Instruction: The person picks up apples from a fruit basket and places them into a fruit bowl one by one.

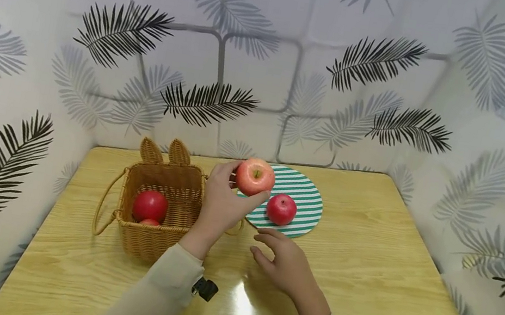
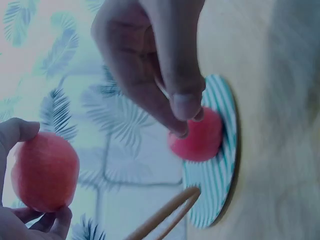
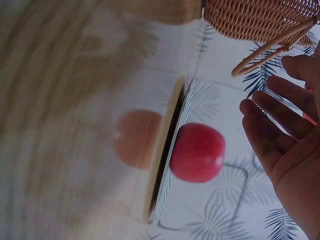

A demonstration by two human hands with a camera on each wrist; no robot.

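My left hand (image 1: 221, 199) grips a pinkish-red apple (image 1: 255, 177) between thumb and fingers, raised over the left edge of a round green-and-white striped mat (image 1: 309, 205). In the left wrist view the same apple (image 2: 46, 172) shows with fingertips at its top and bottom. A darker red apple (image 1: 281, 209) rests on the mat. My right hand (image 1: 287, 265), its fingers loosely bent and holding nothing, hovers just in front of the mat. In the right wrist view that hand (image 3: 295, 135) is apart from the apple (image 3: 197, 152) on the mat.
Left of the mat stands a wicker basket (image 1: 149, 243) with two ear shapes on its back rim and looped handles. Inside it lie a red apple (image 1: 150, 206) and part of another (image 1: 150, 222). A leaf-patterned wall covering (image 1: 266, 71) borders the wooden table (image 1: 385, 289).
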